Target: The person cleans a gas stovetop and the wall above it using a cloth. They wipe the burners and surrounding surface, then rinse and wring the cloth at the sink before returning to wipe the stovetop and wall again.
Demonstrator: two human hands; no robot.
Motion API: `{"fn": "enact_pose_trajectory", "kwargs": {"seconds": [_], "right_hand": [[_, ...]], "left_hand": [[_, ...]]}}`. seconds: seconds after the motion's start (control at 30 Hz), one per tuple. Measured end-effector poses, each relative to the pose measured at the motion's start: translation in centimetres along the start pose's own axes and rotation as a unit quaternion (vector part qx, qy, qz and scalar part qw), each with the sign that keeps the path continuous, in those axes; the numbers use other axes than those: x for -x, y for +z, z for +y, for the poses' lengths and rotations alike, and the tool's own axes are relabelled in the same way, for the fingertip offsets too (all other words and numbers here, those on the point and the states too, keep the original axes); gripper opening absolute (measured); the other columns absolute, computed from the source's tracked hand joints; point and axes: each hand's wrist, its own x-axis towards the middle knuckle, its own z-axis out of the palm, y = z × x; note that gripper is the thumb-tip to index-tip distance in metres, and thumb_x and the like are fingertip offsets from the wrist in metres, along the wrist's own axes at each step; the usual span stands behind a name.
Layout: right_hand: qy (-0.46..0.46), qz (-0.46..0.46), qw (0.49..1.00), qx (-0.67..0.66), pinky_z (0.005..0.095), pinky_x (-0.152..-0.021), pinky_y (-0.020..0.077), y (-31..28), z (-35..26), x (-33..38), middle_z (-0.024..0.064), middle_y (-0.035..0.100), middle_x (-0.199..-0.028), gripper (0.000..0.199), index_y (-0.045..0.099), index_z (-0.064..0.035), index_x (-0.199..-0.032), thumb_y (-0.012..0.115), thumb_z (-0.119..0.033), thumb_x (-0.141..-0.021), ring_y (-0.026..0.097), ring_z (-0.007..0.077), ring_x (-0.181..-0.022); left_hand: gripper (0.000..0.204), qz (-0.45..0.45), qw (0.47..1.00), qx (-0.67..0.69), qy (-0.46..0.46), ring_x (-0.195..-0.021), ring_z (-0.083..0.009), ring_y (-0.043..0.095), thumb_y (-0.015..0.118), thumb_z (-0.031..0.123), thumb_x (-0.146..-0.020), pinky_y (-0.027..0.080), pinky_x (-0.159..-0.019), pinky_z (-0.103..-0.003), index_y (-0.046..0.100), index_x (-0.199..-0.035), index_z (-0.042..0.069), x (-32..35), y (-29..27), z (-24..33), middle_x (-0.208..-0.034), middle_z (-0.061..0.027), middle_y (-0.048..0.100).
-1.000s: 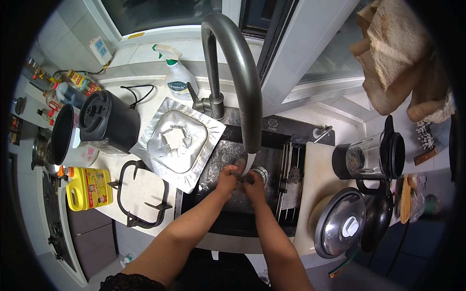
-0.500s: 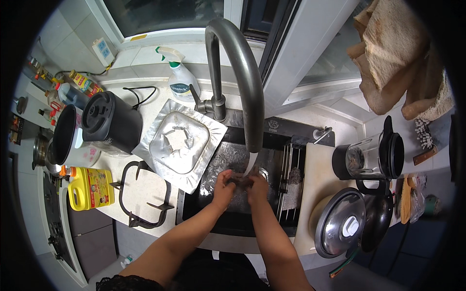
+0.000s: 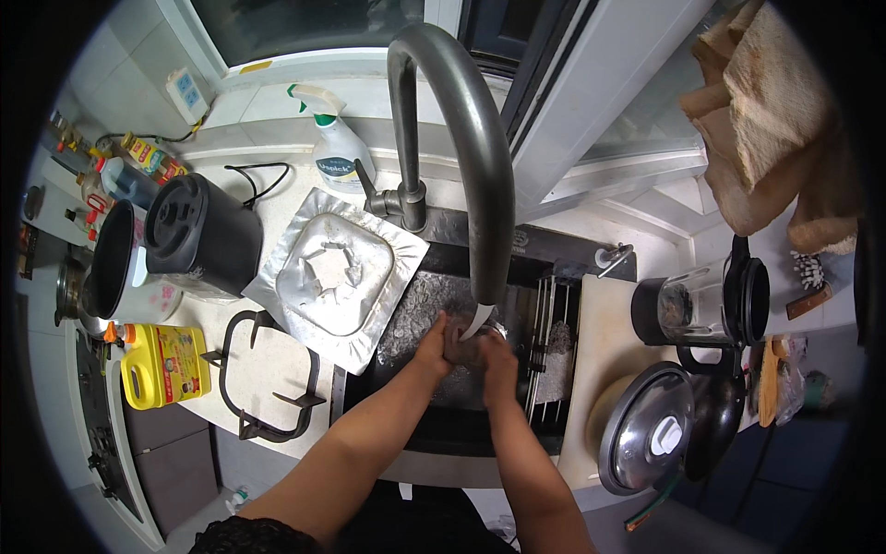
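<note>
Water runs from the grey gooseneck faucet (image 3: 494, 212) into the dark sink (image 3: 378, 388). Under the stream, my left hand (image 3: 434, 345) is closed around a small, soft-looking greyish-brown thing (image 3: 463, 349), its kind too unclear to name. My right hand (image 3: 499, 367) is against the right side of that thing, close to the falling water; its fingers are blurred and partly hidden. Both forearms reach in over the sink's front edge.
A wire rack (image 3: 544, 355) spans the sink's right side. A foil stove liner (image 3: 355, 245) overlaps its left corner, beside a black burner grate (image 3: 235, 392) and a yellow jug (image 3: 168, 365). At right stand a lidded pot (image 3: 641, 425) and a blender jar (image 3: 694, 300).
My hands have shifted slightly to the right and have turned. The greyish-brown thing, held thin between both hands before, now shows as a thicker bunch beside my left hand.
</note>
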Motion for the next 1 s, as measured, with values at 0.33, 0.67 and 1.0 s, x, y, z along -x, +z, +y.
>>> {"fn": "enact_pose_trajectory", "kwargs": {"seconds": [0.33,0.67,1.0], "right_hand": [[-0.223,0.085,0.941,0.241,0.0363,-0.073,0.0474,1.2,6.1,-1.3,0.0143,0.06,-0.089,0.013,0.063,0.0016,-0.072,0.067,-0.01,-0.068,0.058,0.0282,-0.082],[-0.219,0.095,0.904,0.356,0.0402,-0.066,0.0465,0.3,8.0,-3.0,0.016,0.06,-0.079,0.019,0.058,0.0022,-0.066,0.065,-0.015,-0.071,0.06,0.0333,-0.075],[-0.217,0.085,0.902,0.363,0.044,-0.07,0.047,2.0,5.8,-2.1,0.0152,0.058,-0.074,0.019,0.054,-0.0016,-0.06,0.066,-0.013,-0.07,0.057,0.035,-0.077]], "left_hand": [[0.04,-0.032,0.999,-0.003,-0.034,-0.097,-0.0254,0.061,0.047,0.042,-0.097,0.049,-0.089,-0.038,0.059,-0.118,0.01,0.2,-2.4,-2.4,-0.114,-0.011,0.063],[0.044,0.075,0.995,-0.035,-0.047,-0.098,-0.0245,0.061,0.054,0.045,-0.091,0.05,-0.087,-0.041,0.058,-0.113,0.007,2.1,-2.2,-2.2,-0.112,-0.0095,0.062],[0.034,0.051,0.997,-0.012,-0.056,-0.096,-0.0237,0.063,0.05,0.035,-0.096,0.052,-0.085,-0.036,0.059,-0.113,0.007,0.9,-2.7,-2.2,-0.11,-0.0087,0.065]]}}
